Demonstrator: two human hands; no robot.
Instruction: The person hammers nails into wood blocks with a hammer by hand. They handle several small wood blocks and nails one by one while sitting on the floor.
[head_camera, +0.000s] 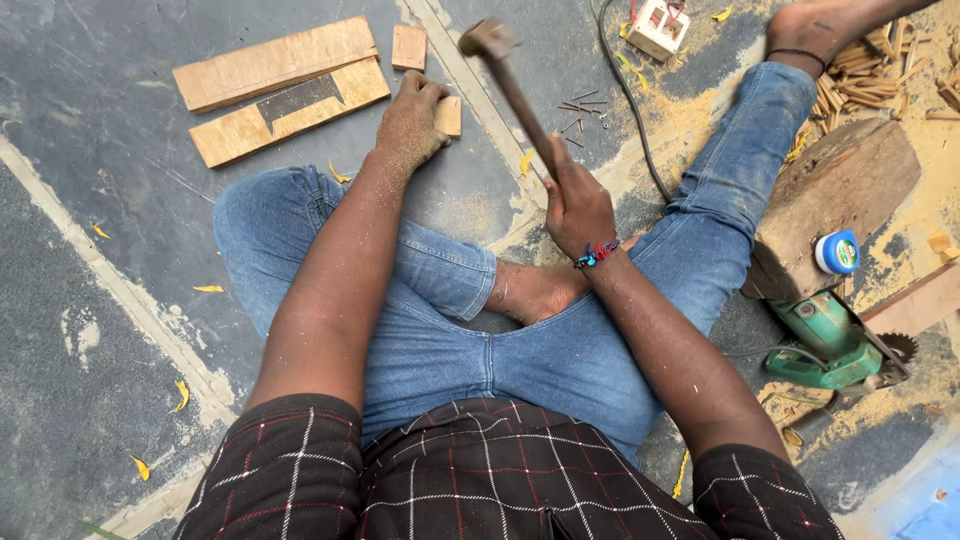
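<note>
While the person sits cross-legged on the floor (90, 130), right hand (577, 208) grips a hammer (510, 85) raised head-up; left hand (410, 122) pins a small wood block (448, 116) flat on the floor.

Right fingers clenched round the wooden handle; left fingers curled over the block, whether truly gripping it can't be told. Risk, as a judgement: the hammer head hangs above, left fingers sit right on the target, so an off-line blow hits knuckles; the dusty handle could slip. Loose nails (582, 105) lie near, and a green power saw (835, 345) with bare toothed blade sits beside the right knee. Plywood planks (275, 88): pale, flat, rectangular. Floor: rough grey concrete, sawdust-strewn.
</note>
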